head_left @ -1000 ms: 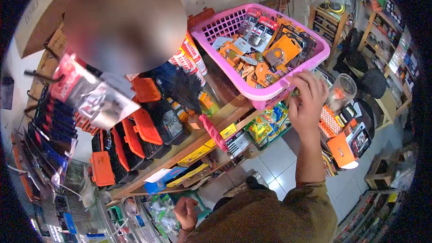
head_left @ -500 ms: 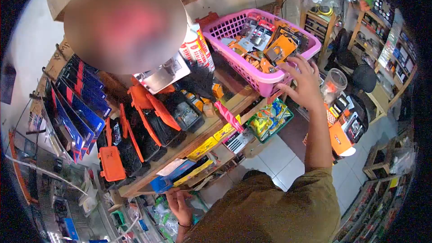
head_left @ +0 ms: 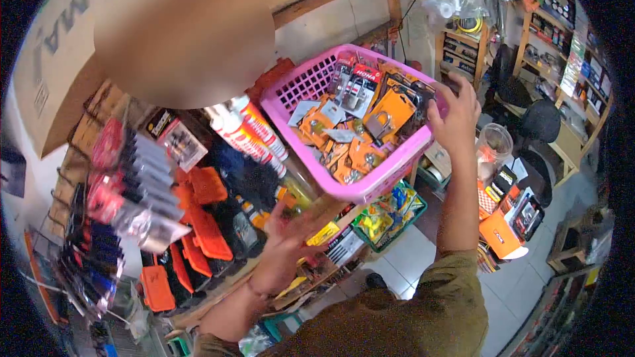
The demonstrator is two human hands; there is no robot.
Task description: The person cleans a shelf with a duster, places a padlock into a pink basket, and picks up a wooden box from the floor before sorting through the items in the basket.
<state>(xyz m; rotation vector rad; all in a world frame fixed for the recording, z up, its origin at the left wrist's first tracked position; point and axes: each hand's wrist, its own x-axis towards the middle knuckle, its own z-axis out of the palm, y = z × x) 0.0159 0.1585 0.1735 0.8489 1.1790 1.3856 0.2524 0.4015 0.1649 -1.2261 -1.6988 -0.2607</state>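
A pink plastic basket (head_left: 354, 192) full of carded padlocks (head_left: 390, 116) and other packaged hardware sits tilted on the wooden shelf. Its right end is gripped by my right hand (head_left: 458, 116), with the fingers curled at the rim. My left hand (head_left: 288, 248) is blurred by motion near the shelf edge, below the basket's near corner; its fingers look spread, with nothing visible in them. White-and-red sealant tubes (head_left: 248, 135) stand left of the basket. Under its near side is a green tray (head_left: 390, 218) of yellow packets.
Black bins with orange lids (head_left: 205, 218) line the shelf on the left, beside hanging packaged tools (head_left: 139, 192) on hooks. A large cardboard box (head_left: 59, 79) is at upper left. On the right are an orange box (head_left: 501, 233), a clear jar (head_left: 495, 142) and shelving.
The basket has shifted left and nearer, with my right hand now at its end rim. My left hand has risen from below the shelf toward the basket. The view has shifted too.
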